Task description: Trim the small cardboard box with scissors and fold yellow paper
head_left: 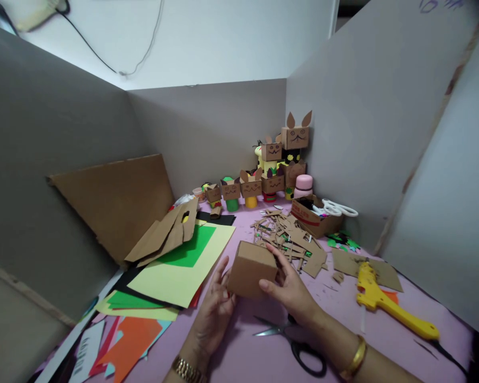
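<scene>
A small plain brown cardboard box (251, 271) is held above the table between my two hands. My left hand (213, 308) supports its left side and underside, with some fingers spread and others partly hidden by the box. At the box's right side, my right hand (291, 290) grips it, thumb on the front face and index finger along the top edge. Black-handled scissors (305, 356) lie partly open on the table just below my hands, their handle partly behind my right hand.
Cardboard scraps (289, 239) lie behind the box. Yellow glue gun (395, 308) rests at right near a cardboard piece (339, 260). Coloured paper sheets (175, 276) spread at left. Cardboard animal figures (250, 187), a pink bottle (303, 185) and a tool box (315, 221) stand at the back.
</scene>
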Demonstrator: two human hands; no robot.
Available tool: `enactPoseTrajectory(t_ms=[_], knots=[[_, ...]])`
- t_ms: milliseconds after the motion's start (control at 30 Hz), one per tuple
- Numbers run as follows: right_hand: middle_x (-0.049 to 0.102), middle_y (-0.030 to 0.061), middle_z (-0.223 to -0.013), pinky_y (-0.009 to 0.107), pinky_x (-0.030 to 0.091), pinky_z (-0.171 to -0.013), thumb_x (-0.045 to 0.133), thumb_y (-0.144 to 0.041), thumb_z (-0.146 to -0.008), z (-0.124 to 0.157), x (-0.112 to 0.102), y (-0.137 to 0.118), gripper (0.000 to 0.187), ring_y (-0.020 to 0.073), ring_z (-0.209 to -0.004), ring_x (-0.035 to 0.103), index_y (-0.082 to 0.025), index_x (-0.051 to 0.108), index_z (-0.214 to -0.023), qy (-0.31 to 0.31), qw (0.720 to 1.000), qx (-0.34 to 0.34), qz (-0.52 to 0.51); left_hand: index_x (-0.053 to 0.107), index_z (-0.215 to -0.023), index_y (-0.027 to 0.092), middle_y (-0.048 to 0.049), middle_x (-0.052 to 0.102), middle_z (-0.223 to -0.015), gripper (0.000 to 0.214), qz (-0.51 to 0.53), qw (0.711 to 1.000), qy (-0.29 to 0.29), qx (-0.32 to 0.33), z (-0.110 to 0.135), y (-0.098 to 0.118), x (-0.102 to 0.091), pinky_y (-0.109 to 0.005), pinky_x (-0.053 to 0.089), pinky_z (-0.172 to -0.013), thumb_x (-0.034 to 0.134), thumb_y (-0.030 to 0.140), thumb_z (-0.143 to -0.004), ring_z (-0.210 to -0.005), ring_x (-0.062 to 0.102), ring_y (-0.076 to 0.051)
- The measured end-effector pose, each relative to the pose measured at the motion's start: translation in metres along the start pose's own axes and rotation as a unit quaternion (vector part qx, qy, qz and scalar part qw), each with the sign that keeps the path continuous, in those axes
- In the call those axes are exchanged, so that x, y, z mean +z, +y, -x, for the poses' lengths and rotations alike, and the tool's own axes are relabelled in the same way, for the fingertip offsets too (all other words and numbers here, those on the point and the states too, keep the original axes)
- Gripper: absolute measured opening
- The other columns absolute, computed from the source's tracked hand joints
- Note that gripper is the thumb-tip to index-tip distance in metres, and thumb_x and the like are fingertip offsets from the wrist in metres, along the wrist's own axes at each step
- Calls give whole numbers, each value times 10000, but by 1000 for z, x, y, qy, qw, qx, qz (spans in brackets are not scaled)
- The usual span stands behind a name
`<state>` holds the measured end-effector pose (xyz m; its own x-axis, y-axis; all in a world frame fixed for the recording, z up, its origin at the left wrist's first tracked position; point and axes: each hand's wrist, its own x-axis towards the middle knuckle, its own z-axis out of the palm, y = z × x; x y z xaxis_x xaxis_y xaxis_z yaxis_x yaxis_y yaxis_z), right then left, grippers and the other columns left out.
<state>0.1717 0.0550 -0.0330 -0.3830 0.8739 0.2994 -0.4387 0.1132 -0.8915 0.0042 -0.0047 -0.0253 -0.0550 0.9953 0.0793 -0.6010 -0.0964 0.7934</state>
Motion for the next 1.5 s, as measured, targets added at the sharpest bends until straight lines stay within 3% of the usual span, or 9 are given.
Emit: enactPoseTrajectory(t_ms=[300,400,567,633,733,833,1000,1100,1500], knots=[[370,117,-1451,389,301,-1075,798,-448,-628,-3,0,4,952,252,-1305,390,-254,282,-1404,29,997,47,-45,329,-1370,312,-84,477,-1314,831,-219,958,119,140,-4,-11,-2,-383,442,-967,745,254,-653,-1225,476,-270],[429,146,-1395,411,304,-1066,789,-517,-605,1,6,8,977,271,-1264,441,-224,295,-1397,52,989,115,-74,283,-1391,325,-94,433,-1339,821,-418,842,166,299,-3,-14,-12,-450,412,-997,718,246,-698,-1229,462,-268],[521,106,-1330,412,339,-1042,817,-461,-589,14,27,5,990,255,-1226,485,-264,273,-1393,22,972,122,-202,332,-1385,305,-85,513,-1198,748,-662,522,72,534,5,-17,-9,-441,414,-990,657,77,-750,-1190,455,-251],[570,97,-1275,428,367,-1020,809,-449,-605,16,32,-1,993,256,-1171,535,-274,237,-1397,37,966,120,-227,408,-1347,300,-81,522,-1192,665,-683,475,38,554,8,-23,-2,-419,377,-1020,605,26,-774,-1216,426,-245],[639,54,-1173,429,408,-984,789,-381,-643,12,30,-10,953,244,-1061,609,-312,205,-1392,89,967,102,-218,496,-1287,337,-59,563,-1226,587,-686,504,-25,524,13,-35,6,-406,316,-1060,575,27,-796,-1214,447,-232],[659,46,-1141,445,429,-969,752,-364,-647,5,19,-12,873,263,-1048,614,-315,269,-1372,96,974,72,-193,545,-1229,419,-9,632,-1189,583,-635,604,-88,473,15,-40,8,-387,300,-1070,645,80,-765,-1138,531,-225],[581,58,-1280,432,372,-1035,716,-321,-628,-6,-3,1,774,279,-1217,488,-259,407,-1336,30,992,51,-109,369,-1376,361,-39,372,-1458,660,-464,820,121,313,6,-25,7,-472,210,-1115,649,237,-792,-1339,318,-281],[517,42,-1358,409,326,-1068,707,-252,-624,-15,-11,12,814,257,-1263,442,-257,381,-1370,-28,995,53,-82,247,-1433,271,-112,389,-1439,655,-365,916,88,138,-6,-17,2,-461,303,-1069,549,361,-858,-1298,386,-283],[245,18,-1528,404,214,-1118,597,-121,-666,-23,-21,19,939,220,-1380,256,-258,144,-1477,-70,989,34,123,626,-1133,298,-48,579,-1164,337,-452,843,117,267,-4,-15,-3,-396,388,-992,613,235,-803,-1111,515,-240]])
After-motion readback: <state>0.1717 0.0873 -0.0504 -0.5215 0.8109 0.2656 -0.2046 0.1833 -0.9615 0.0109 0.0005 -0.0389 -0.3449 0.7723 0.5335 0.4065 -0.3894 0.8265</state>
